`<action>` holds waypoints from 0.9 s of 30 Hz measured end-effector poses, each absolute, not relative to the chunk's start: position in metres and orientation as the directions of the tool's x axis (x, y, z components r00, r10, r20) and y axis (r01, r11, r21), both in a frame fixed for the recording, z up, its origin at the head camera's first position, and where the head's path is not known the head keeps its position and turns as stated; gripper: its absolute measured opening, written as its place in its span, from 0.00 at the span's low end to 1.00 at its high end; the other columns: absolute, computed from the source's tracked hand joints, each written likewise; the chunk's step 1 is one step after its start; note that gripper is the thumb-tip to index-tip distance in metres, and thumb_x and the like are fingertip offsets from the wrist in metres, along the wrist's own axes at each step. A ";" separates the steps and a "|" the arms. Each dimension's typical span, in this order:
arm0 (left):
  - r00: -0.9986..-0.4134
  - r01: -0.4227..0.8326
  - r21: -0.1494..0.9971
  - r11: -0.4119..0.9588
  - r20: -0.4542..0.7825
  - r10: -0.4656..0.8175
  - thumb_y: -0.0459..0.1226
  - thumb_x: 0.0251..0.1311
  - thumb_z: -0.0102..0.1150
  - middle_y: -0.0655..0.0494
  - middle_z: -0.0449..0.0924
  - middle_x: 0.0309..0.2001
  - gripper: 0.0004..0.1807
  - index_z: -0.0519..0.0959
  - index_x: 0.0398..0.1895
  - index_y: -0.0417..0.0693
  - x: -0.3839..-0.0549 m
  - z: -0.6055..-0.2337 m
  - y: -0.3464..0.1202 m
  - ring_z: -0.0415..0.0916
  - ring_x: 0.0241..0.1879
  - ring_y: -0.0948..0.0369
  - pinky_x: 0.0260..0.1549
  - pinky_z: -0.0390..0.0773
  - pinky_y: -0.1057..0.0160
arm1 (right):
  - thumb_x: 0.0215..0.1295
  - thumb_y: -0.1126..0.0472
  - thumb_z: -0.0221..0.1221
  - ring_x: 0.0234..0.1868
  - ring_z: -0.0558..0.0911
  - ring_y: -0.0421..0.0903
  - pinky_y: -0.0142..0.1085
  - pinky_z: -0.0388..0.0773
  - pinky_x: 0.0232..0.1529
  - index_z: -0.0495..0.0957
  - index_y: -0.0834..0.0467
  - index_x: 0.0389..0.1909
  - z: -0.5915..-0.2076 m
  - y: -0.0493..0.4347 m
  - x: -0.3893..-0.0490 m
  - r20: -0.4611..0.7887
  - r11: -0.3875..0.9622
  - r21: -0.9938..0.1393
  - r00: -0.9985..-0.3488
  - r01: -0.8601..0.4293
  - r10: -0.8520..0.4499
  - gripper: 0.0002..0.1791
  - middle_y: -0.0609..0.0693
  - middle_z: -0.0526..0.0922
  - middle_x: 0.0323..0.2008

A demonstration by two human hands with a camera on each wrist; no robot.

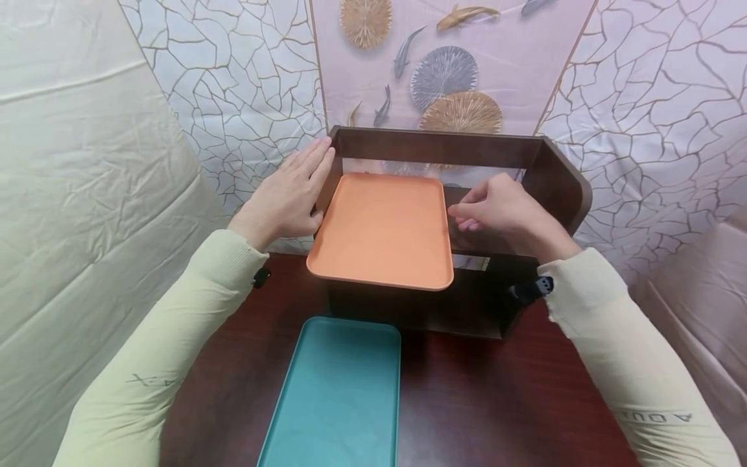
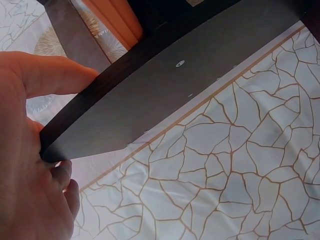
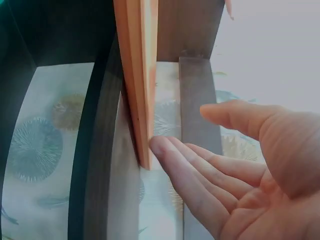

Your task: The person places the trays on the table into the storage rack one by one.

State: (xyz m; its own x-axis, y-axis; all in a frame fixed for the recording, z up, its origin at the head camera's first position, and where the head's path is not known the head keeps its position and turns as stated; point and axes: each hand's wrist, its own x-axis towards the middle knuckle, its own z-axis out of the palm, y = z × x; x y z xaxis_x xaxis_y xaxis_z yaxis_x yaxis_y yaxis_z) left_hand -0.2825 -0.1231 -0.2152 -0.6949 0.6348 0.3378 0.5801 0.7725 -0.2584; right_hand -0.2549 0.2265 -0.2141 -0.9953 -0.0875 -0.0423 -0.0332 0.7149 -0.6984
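An orange tray (image 1: 385, 230) sits on the upper tier of a dark brown shelf (image 1: 438, 148), tilted toward the camera. In the right wrist view, its ridged side edge (image 3: 137, 85) stands within the shelf frame. My left hand (image 1: 288, 191) grips the shelf's left side panel (image 2: 135, 97), thumb along the inner side and fingers beyond the outer edge. To the right of the tray is my right hand (image 1: 496, 207), its fingertips (image 3: 159, 146) right at the tray's edge and its thumb held apart. Nothing is grasped in this hand.
A teal tray (image 1: 341, 395) lies on the dark red-brown table (image 1: 496, 402) in front of the shelf. Behind the shelf hangs patterned cloth (image 1: 245, 84), with plain pale cloth (image 1: 76, 214) at the left.
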 end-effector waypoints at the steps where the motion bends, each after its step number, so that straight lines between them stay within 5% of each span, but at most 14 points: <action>1: -0.695 0.581 -0.258 0.772 0.336 0.635 0.42 0.52 0.55 0.42 0.38 0.78 0.50 0.45 0.75 0.34 -0.282 -0.216 -0.122 0.39 0.78 0.47 0.75 0.50 0.45 | 0.59 0.49 0.65 0.30 0.87 0.43 0.33 0.85 0.35 0.84 0.63 0.43 -0.213 0.229 -0.251 -0.053 0.720 -0.693 -0.993 -0.038 -0.103 0.21 0.54 0.89 0.31; 18: -0.684 0.594 -0.256 0.763 0.340 0.646 0.42 0.52 0.55 0.40 0.38 0.78 0.51 0.43 0.75 0.32 -0.284 -0.213 -0.123 0.40 0.78 0.47 0.74 0.51 0.44 | 0.63 0.56 0.62 0.36 0.88 0.43 0.36 0.85 0.41 0.82 0.65 0.46 -0.215 0.256 -0.193 -0.204 0.679 -0.729 -0.921 -0.084 -0.333 0.17 0.54 0.89 0.35; 27: -0.680 0.603 -0.239 0.762 0.345 0.646 0.41 0.52 0.55 0.40 0.39 0.78 0.50 0.44 0.75 0.33 -0.284 -0.215 -0.126 0.40 0.78 0.46 0.74 0.52 0.44 | 0.64 0.62 0.60 0.36 0.87 0.46 0.38 0.86 0.41 0.82 0.67 0.44 -0.253 0.252 -0.181 -0.287 0.669 -0.739 -0.860 -0.081 -0.422 0.13 0.55 0.88 0.37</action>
